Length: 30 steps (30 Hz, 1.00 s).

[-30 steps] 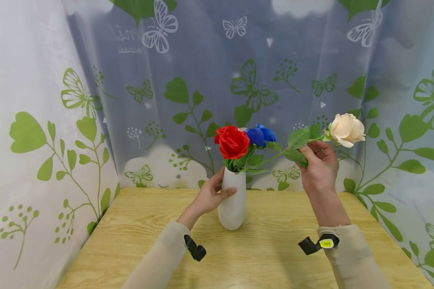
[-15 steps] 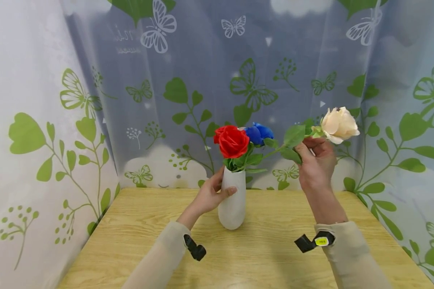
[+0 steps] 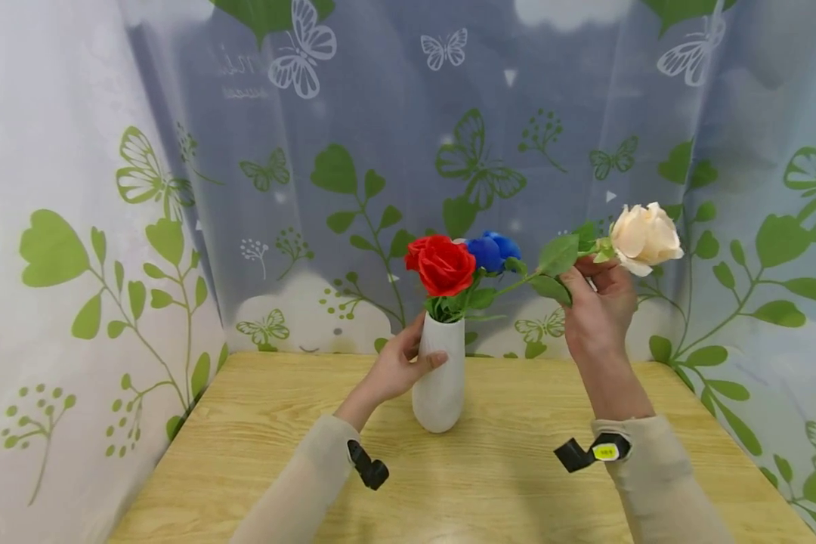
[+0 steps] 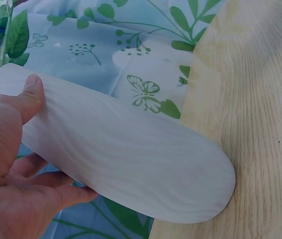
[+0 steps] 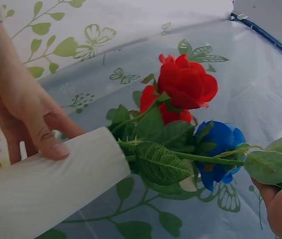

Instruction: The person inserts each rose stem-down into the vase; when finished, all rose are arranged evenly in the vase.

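A white vase [image 3: 439, 378] stands on the wooden table, and my left hand [image 3: 403, 366] grips its upper half with the thumb across the front. Red roses [image 3: 443, 266] and a blue rose [image 3: 493, 251] rise from its mouth on leafy stems. To the right, my right hand [image 3: 600, 310] pinches the stem of a cream rose [image 3: 646, 238] just below the bloom. This stem slants down leftward to the vase mouth; in the right wrist view the green stem [image 5: 205, 158] runs in among the leaves [image 5: 160, 162] at the rim. Its lower end is hidden.
The wood-grain table [image 3: 279, 453] extends under both forearms. Behind it hangs a curtain [image 3: 381, 113] printed with butterflies and green leaves, with pale printed sheets [image 3: 75, 340] at the sides. Each wrist wears a small black camera [image 3: 369, 465].
My right hand has brought the cream rose slightly left and up, and its stem now passes in among the leaves at the vase mouth. My left hand keeps its grip on the vase.
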{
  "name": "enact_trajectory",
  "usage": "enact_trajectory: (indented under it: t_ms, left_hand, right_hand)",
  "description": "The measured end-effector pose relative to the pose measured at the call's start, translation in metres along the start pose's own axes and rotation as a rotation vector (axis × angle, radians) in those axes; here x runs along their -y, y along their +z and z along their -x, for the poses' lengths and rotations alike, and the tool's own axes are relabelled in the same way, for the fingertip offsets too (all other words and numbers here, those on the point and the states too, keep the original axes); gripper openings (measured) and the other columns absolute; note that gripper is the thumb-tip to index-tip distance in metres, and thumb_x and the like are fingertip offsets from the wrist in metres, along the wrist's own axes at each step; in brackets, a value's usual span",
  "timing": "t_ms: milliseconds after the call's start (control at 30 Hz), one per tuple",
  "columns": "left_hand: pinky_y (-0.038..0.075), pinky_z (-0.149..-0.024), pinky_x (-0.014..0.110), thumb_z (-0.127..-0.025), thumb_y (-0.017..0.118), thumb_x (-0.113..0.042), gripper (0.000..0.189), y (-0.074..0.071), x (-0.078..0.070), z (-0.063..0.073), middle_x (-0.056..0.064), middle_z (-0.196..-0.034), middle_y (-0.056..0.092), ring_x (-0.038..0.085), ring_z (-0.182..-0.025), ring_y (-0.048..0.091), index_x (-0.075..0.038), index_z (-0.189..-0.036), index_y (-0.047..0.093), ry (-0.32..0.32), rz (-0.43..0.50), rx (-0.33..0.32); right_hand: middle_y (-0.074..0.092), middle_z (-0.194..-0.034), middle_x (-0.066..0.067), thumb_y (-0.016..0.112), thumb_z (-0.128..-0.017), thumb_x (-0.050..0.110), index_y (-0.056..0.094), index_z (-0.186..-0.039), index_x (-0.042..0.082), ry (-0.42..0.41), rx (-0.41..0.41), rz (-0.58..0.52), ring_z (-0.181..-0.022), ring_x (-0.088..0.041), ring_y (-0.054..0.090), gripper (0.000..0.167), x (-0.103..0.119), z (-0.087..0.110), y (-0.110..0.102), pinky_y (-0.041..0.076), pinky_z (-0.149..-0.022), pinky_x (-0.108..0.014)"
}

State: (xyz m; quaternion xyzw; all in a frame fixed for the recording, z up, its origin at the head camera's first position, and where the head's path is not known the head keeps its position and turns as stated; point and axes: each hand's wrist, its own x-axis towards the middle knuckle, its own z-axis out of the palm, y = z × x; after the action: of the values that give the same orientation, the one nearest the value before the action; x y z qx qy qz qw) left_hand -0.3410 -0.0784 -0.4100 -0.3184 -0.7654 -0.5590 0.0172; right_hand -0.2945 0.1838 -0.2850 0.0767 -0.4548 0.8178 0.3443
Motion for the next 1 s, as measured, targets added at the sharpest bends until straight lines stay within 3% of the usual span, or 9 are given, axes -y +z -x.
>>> enact_trajectory:
  t_ms: [167,300,400,533,633,767,833,933,1000]
  left_hand:
    - [0.05,-0.114,0.054,-0.104,0.07,-0.019,0.086,-0.002,-0.002,-0.002,0.006,-0.172,0.033,0.036,-0.143,0.056,-0.022,-0.171,0.016,0.013,0.002,0.002]
    - [0.049,-0.115,0.053,-0.104,0.07,-0.019,0.087,-0.002,-0.005,-0.002,0.006,-0.172,0.033,0.035,-0.144,0.055,-0.02,-0.171,0.015,0.002,0.008,0.005]
    - [0.049,-0.115,0.053,-0.103,0.071,-0.018,0.087,-0.002,-0.005,-0.002,0.008,-0.172,0.034,0.036,-0.145,0.054,-0.016,-0.171,0.016,-0.011,0.018,-0.002]
    - [0.049,-0.115,0.052,-0.103,0.071,-0.017,0.086,-0.001,-0.005,-0.001,0.01,-0.17,0.037,0.036,-0.144,0.054,-0.013,-0.17,0.017,-0.006,0.015,-0.019]
    - [0.05,-0.114,0.052,-0.103,0.071,-0.017,0.085,-0.001,-0.005,0.0,0.009,-0.17,0.038,0.035,-0.144,0.055,-0.014,-0.17,0.018,-0.006,0.011,-0.026]
    - [0.049,-0.115,0.052,-0.104,0.07,-0.02,0.086,0.0,-0.004,0.002,0.01,-0.17,0.036,0.036,-0.144,0.054,-0.012,-0.17,0.016,-0.026,0.018,-0.019]
    - [0.048,-0.115,0.052,-0.104,0.07,-0.02,0.087,0.001,-0.003,0.002,0.011,-0.171,0.034,0.036,-0.145,0.054,-0.011,-0.17,0.015,-0.035,0.019,-0.013]
    - [0.048,-0.116,0.052,-0.104,0.07,-0.019,0.087,0.001,-0.003,0.003,0.011,-0.172,0.032,0.036,-0.145,0.053,-0.01,-0.17,0.015,-0.032,0.014,-0.009]
    - [0.048,-0.116,0.052,-0.104,0.07,-0.018,0.087,0.001,-0.003,0.002,0.01,-0.172,0.032,0.036,-0.145,0.053,-0.01,-0.17,0.015,-0.026,0.009,-0.012]
  right_hand:
    - [0.068,-0.088,0.009,0.062,-0.095,-0.015,0.067,-0.089,0.013,0.06,0.098,0.196,-0.095,-0.007,0.065,0.03,-0.01,0.003,0.002,0.056,-0.078,-0.018]
    - [0.069,-0.105,0.013,0.058,-0.099,-0.009,0.067,-0.113,0.014,0.114,0.171,0.38,-0.12,-0.012,0.064,0.028,-0.018,0.009,0.007,0.052,-0.09,-0.018]
    - [0.067,-0.13,0.001,0.053,-0.101,-0.007,0.063,-0.132,0.007,0.154,0.204,0.446,-0.137,-0.021,0.058,0.035,-0.02,0.012,0.011,0.049,-0.097,-0.02]
    - [0.057,-0.151,-0.017,0.053,-0.102,-0.005,0.057,-0.145,-0.003,0.177,0.236,0.497,-0.143,-0.028,0.054,0.044,-0.02,0.014,0.016,0.05,-0.103,-0.021]
    - [0.062,-0.145,-0.015,0.054,-0.101,-0.005,0.059,-0.142,-0.003,0.155,0.252,0.517,-0.132,-0.02,0.061,0.041,-0.02,0.015,0.017,0.051,-0.092,-0.018]
    - [0.067,-0.118,0.004,0.056,-0.099,-0.01,0.058,-0.138,0.002,0.077,0.303,0.468,-0.105,-0.003,0.064,0.041,-0.02,0.017,0.017,0.049,-0.078,-0.016]
    - [0.065,-0.108,0.011,0.058,-0.097,-0.013,0.055,-0.141,0.002,0.023,0.352,0.42,-0.097,-0.002,0.063,0.047,-0.02,0.018,0.017,0.05,-0.076,-0.017]
    - [0.063,-0.103,0.011,0.059,-0.094,-0.019,0.048,-0.149,0.0,-0.058,0.443,0.36,-0.092,-0.007,0.061,0.06,-0.021,0.02,0.018,0.047,-0.073,-0.02]
    - [0.063,-0.102,0.012,0.059,-0.094,-0.019,0.05,-0.145,-0.004,-0.083,0.463,0.37,-0.092,-0.007,0.061,0.054,-0.023,0.02,0.02,0.048,-0.073,-0.019]
